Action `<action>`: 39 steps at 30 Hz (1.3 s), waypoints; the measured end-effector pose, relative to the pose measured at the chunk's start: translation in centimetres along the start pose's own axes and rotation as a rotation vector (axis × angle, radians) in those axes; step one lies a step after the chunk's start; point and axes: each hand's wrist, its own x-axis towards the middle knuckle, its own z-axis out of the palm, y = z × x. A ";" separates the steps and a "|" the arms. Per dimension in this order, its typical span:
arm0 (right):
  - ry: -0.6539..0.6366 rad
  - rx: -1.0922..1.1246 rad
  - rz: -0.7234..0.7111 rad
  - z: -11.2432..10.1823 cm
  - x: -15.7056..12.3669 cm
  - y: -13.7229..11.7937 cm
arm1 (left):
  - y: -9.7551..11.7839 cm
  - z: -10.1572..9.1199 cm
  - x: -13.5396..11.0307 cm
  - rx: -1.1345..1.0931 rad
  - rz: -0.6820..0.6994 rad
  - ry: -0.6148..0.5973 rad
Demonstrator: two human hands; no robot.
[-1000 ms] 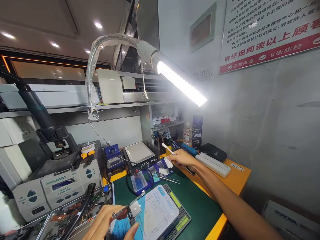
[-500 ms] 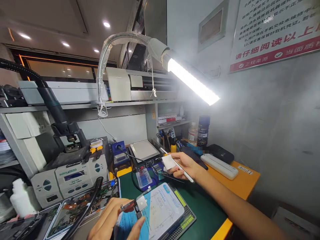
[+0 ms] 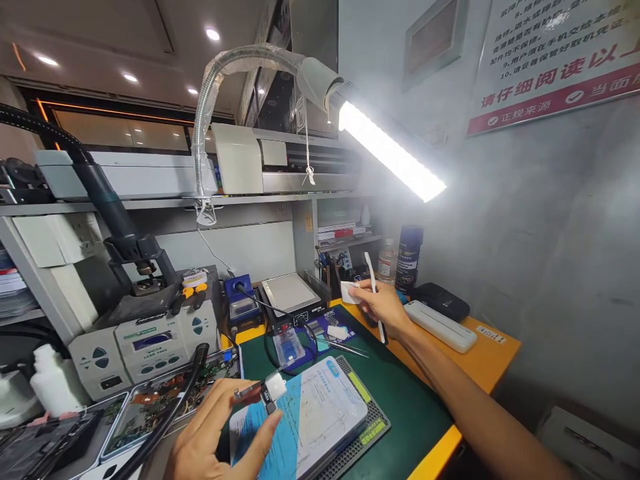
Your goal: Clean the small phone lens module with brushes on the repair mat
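My left hand [image 3: 220, 433] is low at the front, pinching a small electronic part with a silver square module [image 3: 273, 388] between thumb and fingers, above a blue and white sheet [image 3: 320, 417] on the green mat [image 3: 400, 407]. My right hand [image 3: 383, 303] reaches out over the far side of the bench, fingers closed on a slim white stick tool [image 3: 374, 293] and a small white pad [image 3: 349, 292]. Near that hand stand a clear bottle [image 3: 385, 262] and a dark spray can [image 3: 409, 259].
A bright gooseneck lamp [image 3: 390, 153] hangs over the bench. A blue soldering station [image 3: 240, 305], a hot plate [image 3: 290, 297], a grey rework station [image 3: 145, 343], tweezers [image 3: 345, 347] and a white flat device [image 3: 440, 325] lie around. Trays of parts [image 3: 165, 400] sit at the left.
My right hand has lifted the white pad and the stick off the bench and moved right, toward the bottles; the stick now points up. The left hand has barely shifted. The camera turned left.
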 end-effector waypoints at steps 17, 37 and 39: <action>-0.275 -0.341 -0.388 11.3 -5.3 -3.5 | -3.3 -2.4 2.1 0.035 -0.337 0.324; -0.413 0.134 -0.269 4.5 -2.6 -6.4 | -2.7 -1.5 1.5 0.055 -0.147 0.147; -0.394 0.218 -0.284 3.6 -2.5 -6.7 | -2.3 -1.0 1.2 0.043 -0.125 0.114</action>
